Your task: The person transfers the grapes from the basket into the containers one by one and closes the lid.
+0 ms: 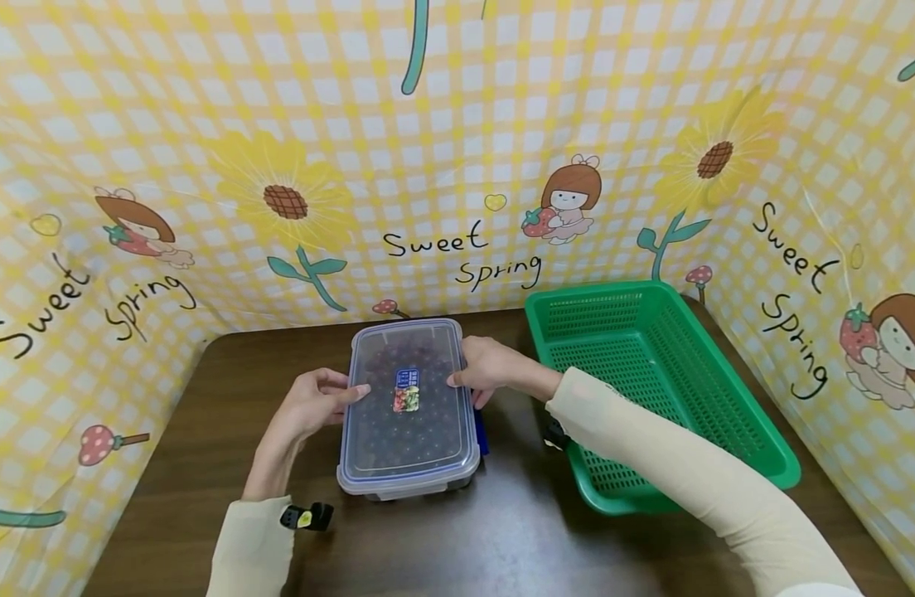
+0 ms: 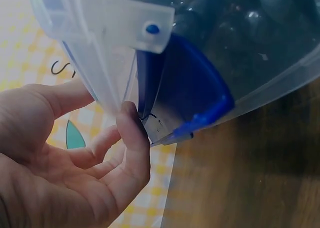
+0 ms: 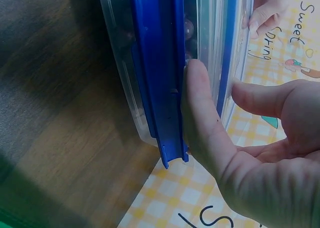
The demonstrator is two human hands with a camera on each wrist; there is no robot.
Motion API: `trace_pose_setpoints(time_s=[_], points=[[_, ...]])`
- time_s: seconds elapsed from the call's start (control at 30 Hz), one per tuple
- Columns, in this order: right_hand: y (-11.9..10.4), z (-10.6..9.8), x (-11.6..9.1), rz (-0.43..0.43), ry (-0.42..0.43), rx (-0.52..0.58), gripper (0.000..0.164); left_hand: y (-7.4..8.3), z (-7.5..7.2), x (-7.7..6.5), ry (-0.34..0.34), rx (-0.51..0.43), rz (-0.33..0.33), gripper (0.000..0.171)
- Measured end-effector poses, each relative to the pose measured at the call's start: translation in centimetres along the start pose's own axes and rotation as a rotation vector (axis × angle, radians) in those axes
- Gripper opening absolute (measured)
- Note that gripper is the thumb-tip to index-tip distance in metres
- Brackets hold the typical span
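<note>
A clear plastic food container (image 1: 383, 489) with a see-through lid (image 1: 428, 439) sits on the table, a fruit label on its top. Small dark round things show through the lid. My left hand (image 1: 312, 404) grips its left side, thumb on the lid's edge. In the left wrist view, the curled fingers of that hand touch a blue clip (image 2: 192, 83) standing out from the wall. From the right, my right hand (image 1: 495, 365) holds the opposite edge, its thumb at the lid. One finger lies along a long blue clip (image 3: 160, 63) that hangs swung down on that side.
A green plastic basket (image 1: 756, 439) with slotted walls stands at the right, beneath and beside my right forearm. Behind the brown table (image 1: 502, 514) hangs a yellow checked cloth (image 1: 428, 166), which also runs along both sides.
</note>
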State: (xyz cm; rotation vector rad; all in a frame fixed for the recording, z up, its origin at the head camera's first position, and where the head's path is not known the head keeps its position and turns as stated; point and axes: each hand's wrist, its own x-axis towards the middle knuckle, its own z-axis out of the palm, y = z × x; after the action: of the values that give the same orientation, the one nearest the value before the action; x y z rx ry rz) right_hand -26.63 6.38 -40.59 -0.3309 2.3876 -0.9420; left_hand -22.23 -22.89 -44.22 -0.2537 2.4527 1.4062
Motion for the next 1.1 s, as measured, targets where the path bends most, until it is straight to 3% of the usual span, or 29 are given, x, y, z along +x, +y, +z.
trace_pose_setpoints(time_s=[0.23, 0.43, 0.7, 0.97, 1.1], points=[[0.1, 0.0, 0.1, -0.032, -0.016, 0.025, 0.02, 0.2, -0.2, -0.1, -0.004, -0.009, -0.027, 0.063], [0.0, 0.0, 0.2, -0.048, -0.014, 0.034, 0.021, 0.0, -0.5, 0.0, 0.002, 0.001, -0.012, 0.062], [0.2, 0.0, 0.1, -0.049, -0.022, 0.037, 0.024, -0.1, -0.6, 0.0, -0.009, 0.071, 0.0, 0.069], [0.2, 0.0, 0.0, -0.044, -0.038, 0.021, 0.026, -0.8, -0.7, 0.4, -0.094, 0.03, -0.12, 0.11], [0.3, 0.1, -0.1, -0.051, -0.044, 0.012, 0.03, -1.1, -0.7, 0.6, -0.117, -0.026, -0.152, 0.115]])
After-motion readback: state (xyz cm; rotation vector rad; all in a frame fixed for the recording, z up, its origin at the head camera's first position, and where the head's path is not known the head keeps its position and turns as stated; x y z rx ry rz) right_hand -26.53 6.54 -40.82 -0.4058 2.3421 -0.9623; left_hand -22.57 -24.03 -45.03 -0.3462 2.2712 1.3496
